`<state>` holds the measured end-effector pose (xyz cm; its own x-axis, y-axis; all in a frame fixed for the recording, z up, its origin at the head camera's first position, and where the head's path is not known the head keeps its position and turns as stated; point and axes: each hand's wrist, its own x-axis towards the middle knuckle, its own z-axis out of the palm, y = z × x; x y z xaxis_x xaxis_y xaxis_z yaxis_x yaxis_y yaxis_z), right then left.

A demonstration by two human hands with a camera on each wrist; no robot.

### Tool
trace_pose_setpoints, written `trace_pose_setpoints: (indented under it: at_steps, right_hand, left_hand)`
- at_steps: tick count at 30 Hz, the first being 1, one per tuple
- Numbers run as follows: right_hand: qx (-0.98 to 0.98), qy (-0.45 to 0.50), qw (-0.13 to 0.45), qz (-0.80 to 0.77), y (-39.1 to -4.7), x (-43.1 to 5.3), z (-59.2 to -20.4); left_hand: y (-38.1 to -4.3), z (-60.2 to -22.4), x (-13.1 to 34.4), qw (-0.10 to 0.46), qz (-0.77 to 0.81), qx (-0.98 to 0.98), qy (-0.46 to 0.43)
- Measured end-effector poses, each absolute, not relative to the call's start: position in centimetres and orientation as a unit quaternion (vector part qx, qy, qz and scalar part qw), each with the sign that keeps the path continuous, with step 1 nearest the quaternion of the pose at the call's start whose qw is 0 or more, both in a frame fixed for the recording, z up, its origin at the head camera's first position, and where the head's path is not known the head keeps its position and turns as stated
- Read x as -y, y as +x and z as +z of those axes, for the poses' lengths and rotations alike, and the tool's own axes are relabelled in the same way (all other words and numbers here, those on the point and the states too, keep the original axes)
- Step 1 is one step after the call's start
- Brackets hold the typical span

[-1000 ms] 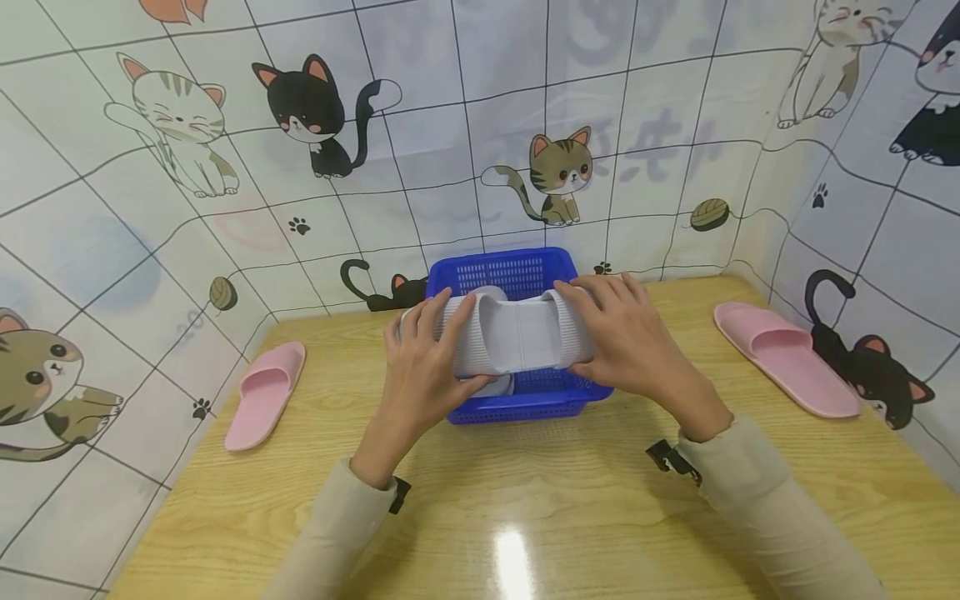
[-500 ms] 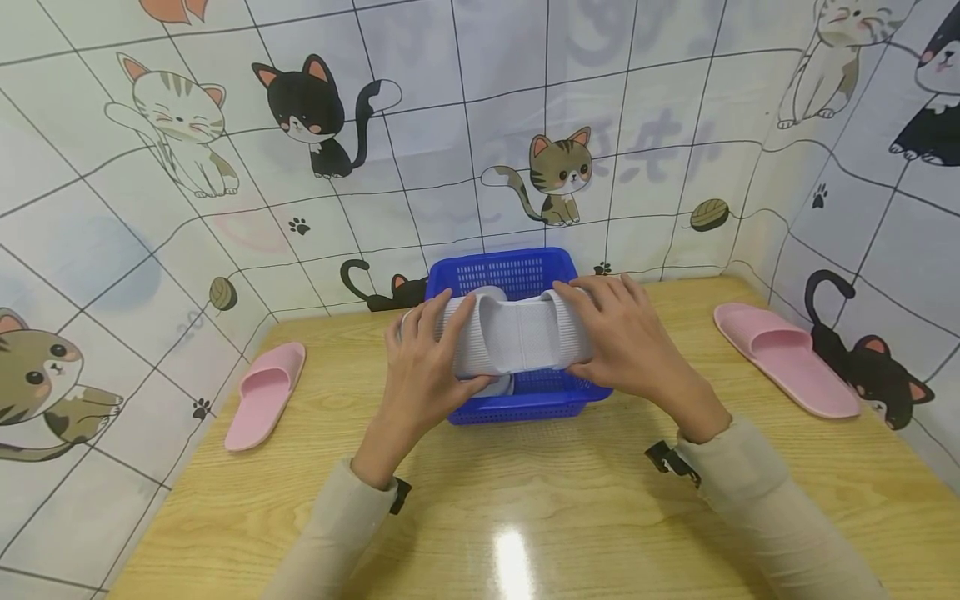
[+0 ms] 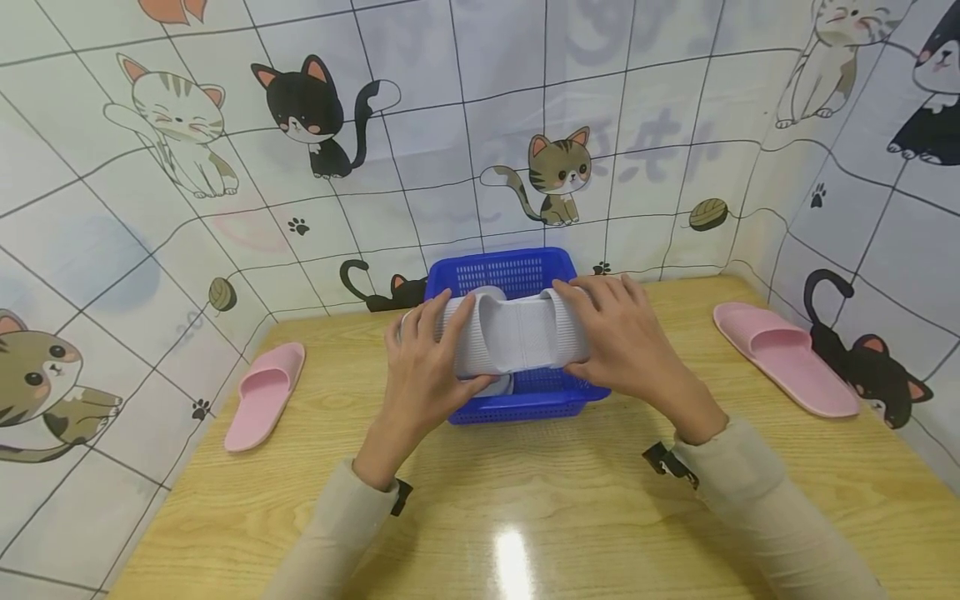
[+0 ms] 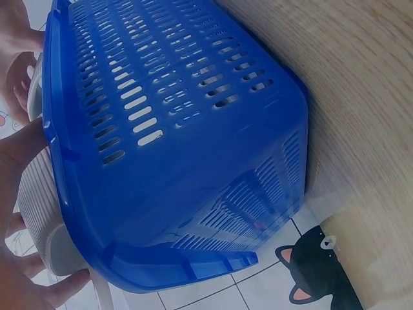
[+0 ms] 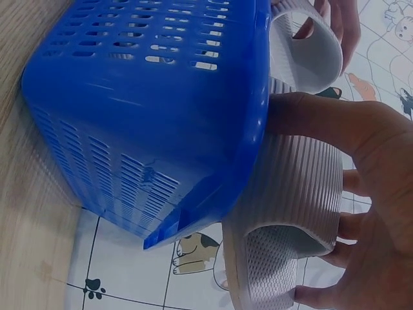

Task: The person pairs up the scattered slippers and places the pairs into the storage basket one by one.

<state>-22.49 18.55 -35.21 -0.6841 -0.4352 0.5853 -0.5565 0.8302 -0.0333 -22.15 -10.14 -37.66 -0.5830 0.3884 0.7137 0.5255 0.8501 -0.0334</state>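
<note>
Over a blue perforated basket [image 3: 536, 403], a light grey slipper with a ribbed strap [image 3: 470, 343] lies end to end with another grey slipper [image 3: 572, 332], their strap openings facing each other. My left hand [image 3: 420, 364] grips the left one, fingers across the top and thumb at the near side. The right hand [image 3: 628, 343] holds the right one the same way. A grey rounded piece [image 3: 498, 387] shows inside the basket beneath them, mostly hidden. In the right wrist view, the ribbed strap [image 5: 297, 187] sits right at the basket's rim [image 5: 261, 84].
A pink slipper [image 3: 264, 396] lies on the wooden table [image 3: 517, 492] to the left, and another pink slipper [image 3: 787, 360] is at the right. Behind the basket rises a tiled-pattern wall covering [image 3: 442, 158] with cartoon cats.
</note>
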Motion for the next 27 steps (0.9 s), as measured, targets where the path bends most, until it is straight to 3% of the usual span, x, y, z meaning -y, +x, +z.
trace_pose_setpoints:
  at_steps: [27]
  right_hand:
    - [0.908,0.281,0.294,0.101,-22.38,-17.95,-35.43]
  left_hand:
    - [-22.0,-37.87,9.96,0.37,-0.091,0.887,-0.261]
